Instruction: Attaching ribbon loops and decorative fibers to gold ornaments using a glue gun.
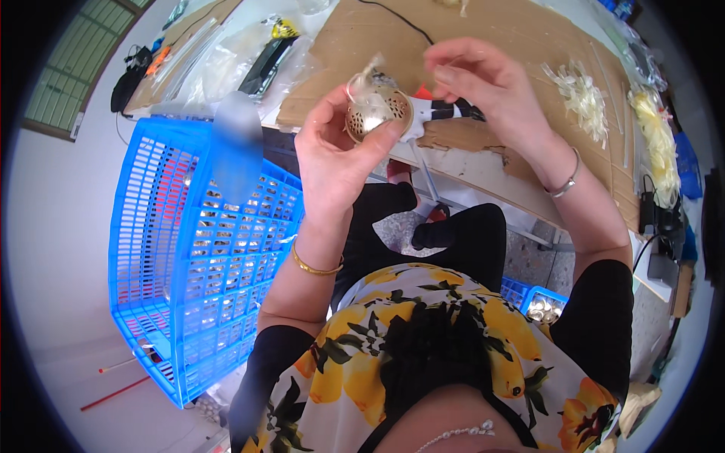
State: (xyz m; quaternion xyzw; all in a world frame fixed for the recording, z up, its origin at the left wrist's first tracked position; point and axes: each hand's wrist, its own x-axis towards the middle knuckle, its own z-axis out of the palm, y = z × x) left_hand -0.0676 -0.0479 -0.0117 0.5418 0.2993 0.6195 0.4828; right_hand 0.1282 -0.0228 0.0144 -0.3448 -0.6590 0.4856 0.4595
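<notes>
My left hand [332, 143] is closed around a pale gold ball ornament [371, 113] with a cut-out lattice pattern and a lighter rim. A translucent ribbon loop [370, 72] stands up from the ornament's far side. To the right, my right hand [483, 83] is raised over the cardboard, its fingers loosely bent and apart, with nothing visible in them. Between the hands, partly hidden, lies a white and black tool with an orange-red part [424, 93]; it looks like a glue gun [442, 110].
Cardboard [521, 30] covers the table. A pile of pale ribbon loops [581, 102] lies on the right, with another bundle [654, 151] beyond. Plastic bags [226, 64] lie at the far left. A tall blue crate [181, 257] of shiny balls stands left; a smaller blue basket [545, 293] sits below the table.
</notes>
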